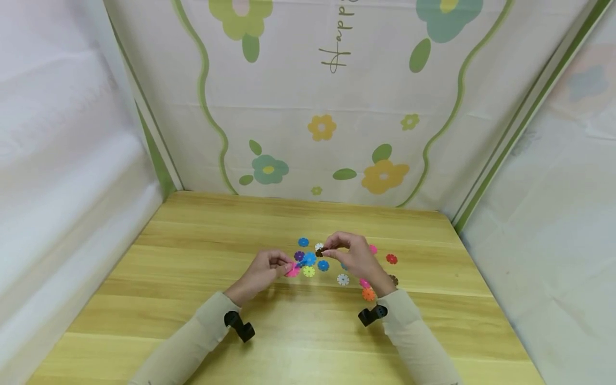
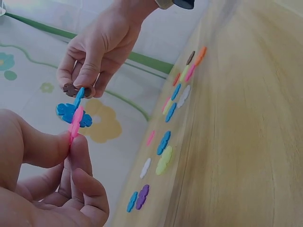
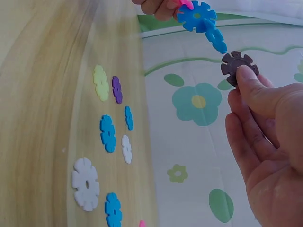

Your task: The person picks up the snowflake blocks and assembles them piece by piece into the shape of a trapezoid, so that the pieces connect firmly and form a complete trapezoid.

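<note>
Between thumb and fingertips, my left hand (image 1: 261, 274) pinches a pink notched plastic disc (image 2: 75, 124). Slotted into it is a blue disc (image 3: 191, 19), which carries a second blue disc (image 3: 217, 39) at an angle. My right hand (image 1: 355, 258) pinches a dark brown disc (image 3: 231, 67), its notched edge turned toward the second blue disc and right at its rim. Both hands are raised over the table. Below them lie a yellow-green disc (image 1: 309, 271), a purple disc (image 3: 117, 90) and a white disc (image 3: 85, 185).
More loose discs lie flat on the wooden table (image 1: 144, 299), among them a red disc (image 1: 392, 259), an orange disc (image 1: 368, 294) and several blue ones, mostly around and under the right hand. A white flower-printed cloth (image 1: 289, 96) hangs behind the table, with white cloth at both sides.
</note>
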The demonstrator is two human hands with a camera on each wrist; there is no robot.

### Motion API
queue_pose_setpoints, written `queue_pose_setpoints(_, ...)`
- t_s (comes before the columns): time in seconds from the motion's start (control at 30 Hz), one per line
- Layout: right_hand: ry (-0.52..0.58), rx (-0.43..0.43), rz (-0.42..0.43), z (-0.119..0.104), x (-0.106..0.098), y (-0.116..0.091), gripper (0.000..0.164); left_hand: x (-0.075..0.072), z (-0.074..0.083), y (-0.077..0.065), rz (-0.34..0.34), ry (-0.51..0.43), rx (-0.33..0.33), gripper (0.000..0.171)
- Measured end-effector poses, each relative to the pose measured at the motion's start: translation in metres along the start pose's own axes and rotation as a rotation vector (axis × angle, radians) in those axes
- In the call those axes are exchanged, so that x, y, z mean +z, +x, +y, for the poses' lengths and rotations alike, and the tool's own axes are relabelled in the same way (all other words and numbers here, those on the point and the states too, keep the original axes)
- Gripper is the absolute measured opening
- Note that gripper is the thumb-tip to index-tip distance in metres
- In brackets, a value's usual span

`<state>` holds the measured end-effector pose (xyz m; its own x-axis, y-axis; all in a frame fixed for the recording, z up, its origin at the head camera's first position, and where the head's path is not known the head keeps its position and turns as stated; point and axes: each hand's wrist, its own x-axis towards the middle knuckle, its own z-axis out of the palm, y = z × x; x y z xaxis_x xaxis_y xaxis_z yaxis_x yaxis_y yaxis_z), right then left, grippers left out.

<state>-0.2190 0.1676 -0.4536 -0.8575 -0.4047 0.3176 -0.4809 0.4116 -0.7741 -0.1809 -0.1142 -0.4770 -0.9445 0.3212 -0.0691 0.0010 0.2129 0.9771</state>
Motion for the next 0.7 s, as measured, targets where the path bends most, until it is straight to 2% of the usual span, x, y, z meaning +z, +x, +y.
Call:
queue_pose_setpoints(0.47,0.007,-0.02,-0.01,-0.0022,0.0007,-0.007,0.011,0.0017,-0.0014,0.0022,-0.027,0.001,0.006,0.012)
queue_pose_setpoints(0.7,0.013,-0.076,0.002,0.0004,0.0097,-0.0103,0.004,0.009,-0.0024,0.0046,-0.01,0.018,0.004,0.007)
